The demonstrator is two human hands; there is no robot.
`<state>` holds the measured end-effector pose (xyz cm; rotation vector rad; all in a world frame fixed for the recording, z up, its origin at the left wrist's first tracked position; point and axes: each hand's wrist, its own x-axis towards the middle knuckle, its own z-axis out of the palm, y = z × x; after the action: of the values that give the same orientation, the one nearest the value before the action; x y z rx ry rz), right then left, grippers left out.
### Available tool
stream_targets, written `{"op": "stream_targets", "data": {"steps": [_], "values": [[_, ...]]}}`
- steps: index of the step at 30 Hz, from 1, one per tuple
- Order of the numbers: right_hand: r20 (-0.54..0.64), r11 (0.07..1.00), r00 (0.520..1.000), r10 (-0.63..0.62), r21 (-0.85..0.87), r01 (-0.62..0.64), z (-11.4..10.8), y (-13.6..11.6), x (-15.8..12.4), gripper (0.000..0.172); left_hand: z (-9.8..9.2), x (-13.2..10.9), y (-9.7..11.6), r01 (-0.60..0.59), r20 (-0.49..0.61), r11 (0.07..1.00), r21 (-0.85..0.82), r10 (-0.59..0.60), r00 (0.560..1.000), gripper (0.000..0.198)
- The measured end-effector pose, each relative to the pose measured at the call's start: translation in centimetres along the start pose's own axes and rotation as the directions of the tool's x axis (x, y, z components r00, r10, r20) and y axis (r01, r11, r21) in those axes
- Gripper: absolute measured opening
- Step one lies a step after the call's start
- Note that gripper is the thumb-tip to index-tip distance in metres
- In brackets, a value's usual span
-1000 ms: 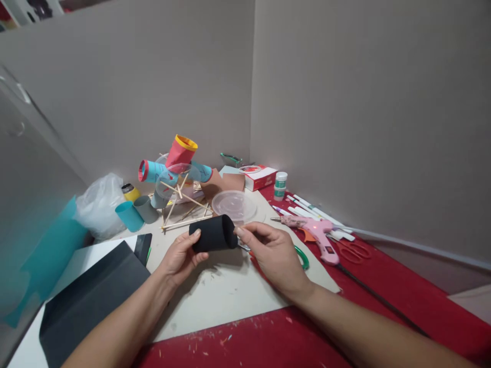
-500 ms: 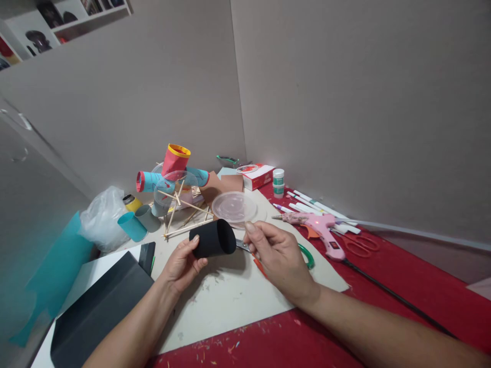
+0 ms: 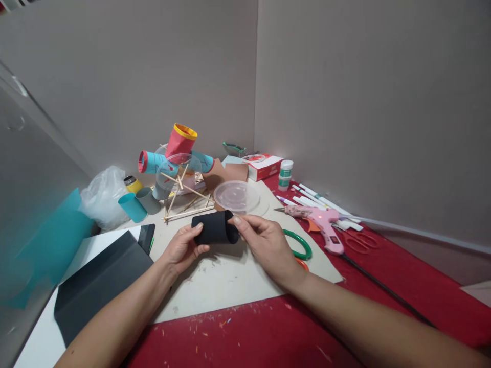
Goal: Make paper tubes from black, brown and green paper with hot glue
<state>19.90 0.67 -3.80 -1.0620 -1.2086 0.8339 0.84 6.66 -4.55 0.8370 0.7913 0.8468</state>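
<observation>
A black paper tube [image 3: 214, 228] lies sideways between both hands, just above a beige cardboard sheet [image 3: 230, 286]. My left hand [image 3: 183, 249] cups its left end with fingers and thumb wrapped round it. My right hand [image 3: 264, 244] pinches its right end with fingertips on the rim. Under my right hand lie green-handled scissors [image 3: 299, 245].
Behind stand a model of coloured paper tubes and wooden sticks [image 3: 176, 168], a clear plastic lid [image 3: 236, 197], teal and grey tubes [image 3: 138, 203] and a plastic bag [image 3: 102, 197]. To the right lie a pink glue gun [image 3: 320, 225] with its cable, markers, red scissors. Black paper [image 3: 99, 286] lies left.
My right hand has come back onto the tube's right end after lifting off it half a second ago. The tube has turned level, its open end no longer facing me.
</observation>
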Motion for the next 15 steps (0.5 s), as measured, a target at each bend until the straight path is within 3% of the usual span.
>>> {"op": "stream_targets", "data": {"steps": [6, 15], "values": [[-0.032, 0.998, 0.999, -0.013, -0.065, 0.011, 0.1, 1.1, 0.2, 0.041, 0.0, -0.1, -0.2, 0.021, -0.007, 1.000, 0.019, -0.021, 1.000, 0.030], [0.062, 0.994, 0.997, 0.042, -0.105, -0.036, 0.7, 1.3, -0.2, 0.042, -0.1, 0.1, -0.8, 0.025, 0.024, 0.998, 0.054, -0.026, 0.999, 0.032]]}}
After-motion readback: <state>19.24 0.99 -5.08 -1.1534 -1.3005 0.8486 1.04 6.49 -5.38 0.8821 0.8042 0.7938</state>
